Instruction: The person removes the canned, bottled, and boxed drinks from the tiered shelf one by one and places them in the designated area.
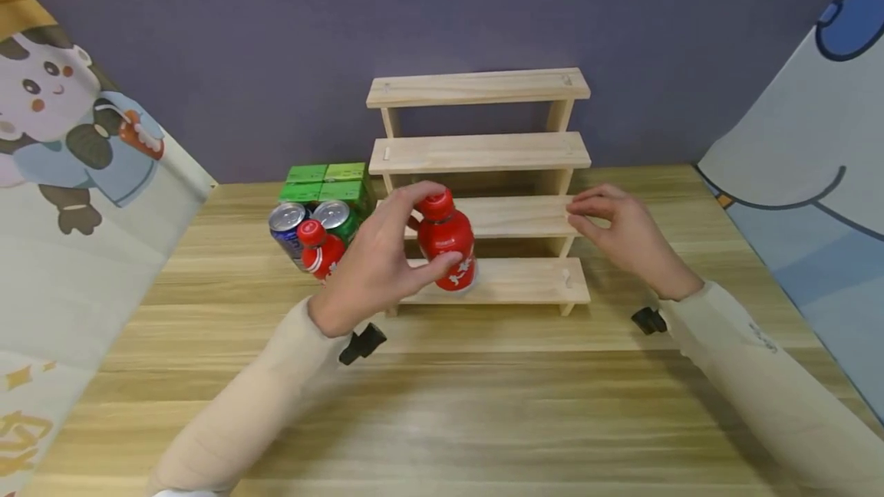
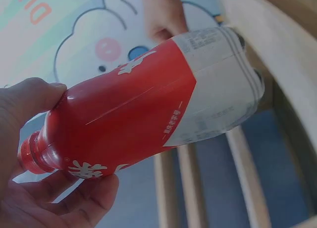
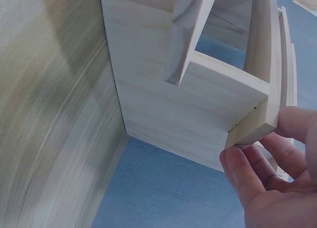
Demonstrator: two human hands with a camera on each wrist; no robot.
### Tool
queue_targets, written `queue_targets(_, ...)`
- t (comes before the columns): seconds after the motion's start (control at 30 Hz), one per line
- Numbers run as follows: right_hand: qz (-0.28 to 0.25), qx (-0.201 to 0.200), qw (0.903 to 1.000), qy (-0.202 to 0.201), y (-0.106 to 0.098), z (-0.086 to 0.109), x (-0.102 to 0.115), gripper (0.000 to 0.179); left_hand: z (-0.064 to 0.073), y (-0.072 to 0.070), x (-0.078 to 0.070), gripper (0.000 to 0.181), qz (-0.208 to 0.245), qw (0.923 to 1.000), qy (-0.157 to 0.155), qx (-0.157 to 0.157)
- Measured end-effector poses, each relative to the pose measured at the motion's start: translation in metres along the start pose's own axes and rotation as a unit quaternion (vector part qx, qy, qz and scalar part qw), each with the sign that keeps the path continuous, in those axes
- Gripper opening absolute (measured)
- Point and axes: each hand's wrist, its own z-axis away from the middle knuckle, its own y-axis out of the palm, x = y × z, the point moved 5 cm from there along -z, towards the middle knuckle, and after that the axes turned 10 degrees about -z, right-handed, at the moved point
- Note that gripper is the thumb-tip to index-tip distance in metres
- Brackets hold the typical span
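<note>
My left hand grips a red-capped bottle near its neck, thumb on one side and fingers on the other. Its red label with white characters and its pale bottom part show in the left wrist view. In the head view the bottle overlaps the two lower steps of a wooden tiered shelf. At the right end of the second step from the bottom, my right hand pinches the board; the right wrist view shows thumb and fingers around that board end.
Left of the shelf on the wooden table stand green boxes, a blue can, a green can and another red bottle. A dark wall rises behind, with printed panels at both sides.
</note>
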Motion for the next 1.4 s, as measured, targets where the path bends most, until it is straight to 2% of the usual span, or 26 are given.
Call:
queue_targets(0.17,-0.001,-0.002,1.0000,-0.006,0.000,0.000,0.000,0.021,0.014,-0.028,0.002,0.071,-0.025,0.9990,-0.004,-0.036)
queue_targets(0.27,-0.001,0.000,1.0000,-0.001,0.000,-0.001,-0.001,0.022,0.026,-0.044,0.005,0.073,-0.039,0.9979,-0.017,-0.048)
queue_targets(0.43,0.002,0.001,1.0000,0.006,-0.002,-0.001,-0.005,0.023,0.048,-0.063,0.012,0.070,-0.057,0.9963,-0.052,-0.037)
queue_targets(0.57,0.002,-0.004,1.0000,0.008,-0.004,0.002,-0.008,0.022,0.069,-0.073,0.018,0.068,-0.068,0.9944,-0.074,-0.034)
queue_targets(0.7,0.004,-0.008,0.9999,0.007,-0.007,0.005,-0.010,0.022,0.093,-0.081,0.027,0.072,-0.100,0.9890,-0.107,-0.024)
queue_targets(0.83,0.007,-0.012,0.9999,0.006,-0.011,0.009,-0.010,0.022,0.114,-0.085,0.042,0.077,-0.130,0.9818,-0.139,-0.004)
queue_targets(1.0,0.014,-0.016,0.9998,0.005,-0.014,0.013,-0.010,0.022,0.132,-0.082,0.071,0.076,-0.152,0.9740,-0.168,0.005)
queue_targets(1.23,0.014,-0.021,0.9997,-0.005,-0.014,0.015,-0.008,0.021,0.144,-0.072,0.113,0.077,-0.148,0.9704,-0.191,0.007)
queue_targets(1.4,0.014,-0.024,0.9995,-0.014,-0.012,0.014,-0.007,0.020,0.145,-0.067,0.130,0.078,-0.148,0.9681,-0.202,0.005)
